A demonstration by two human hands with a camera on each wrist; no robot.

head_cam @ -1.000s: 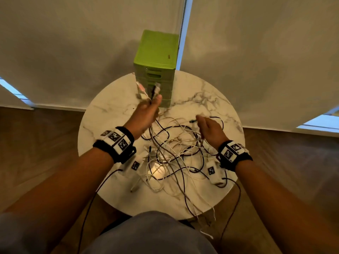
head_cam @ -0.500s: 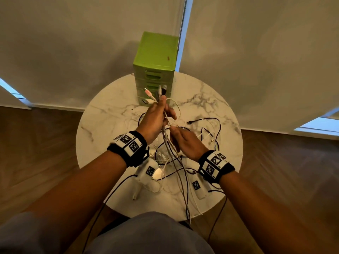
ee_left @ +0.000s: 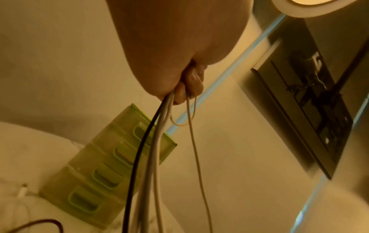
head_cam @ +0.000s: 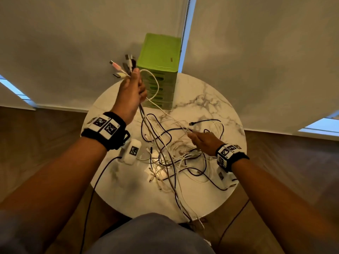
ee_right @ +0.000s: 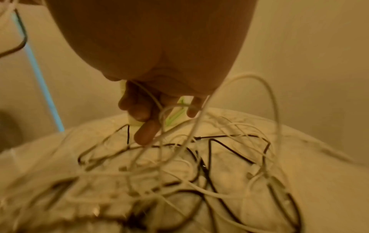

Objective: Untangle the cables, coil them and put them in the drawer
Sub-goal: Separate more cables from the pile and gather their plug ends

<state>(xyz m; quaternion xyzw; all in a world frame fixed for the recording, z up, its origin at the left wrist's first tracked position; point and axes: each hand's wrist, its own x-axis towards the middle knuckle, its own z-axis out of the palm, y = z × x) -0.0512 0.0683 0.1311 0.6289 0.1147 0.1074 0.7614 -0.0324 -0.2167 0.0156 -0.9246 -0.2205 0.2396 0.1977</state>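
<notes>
My left hand (head_cam: 132,92) is raised above the table and grips a bundle of black and white cables just below their plugs (head_cam: 124,67); the left wrist view shows the fingers (ee_left: 189,85) curled round the strands. From the fist the cables run down into a tangle (head_cam: 174,156) on the round marble table (head_cam: 211,99). My right hand (head_cam: 203,142) lies low over the tangle, fingers stretched out toward a cable; in the right wrist view, white strands cross those fingers (ee_right: 145,135). The green drawer unit (head_cam: 158,70) stands at the table's far edge, all drawers closed.
A loose black cable end (head_cam: 191,123) lies beyond my right fingertips. Several strands hang over the near table edge (head_cam: 187,213) toward my grey-clad lap (head_cam: 146,235). Pale blinds close off the back, and wooden floor surrounds the table.
My left hand has lifted the cable bundle higher, pulling the strands taut. My right hand left the bundle and dropped right, down onto the tangle.
</notes>
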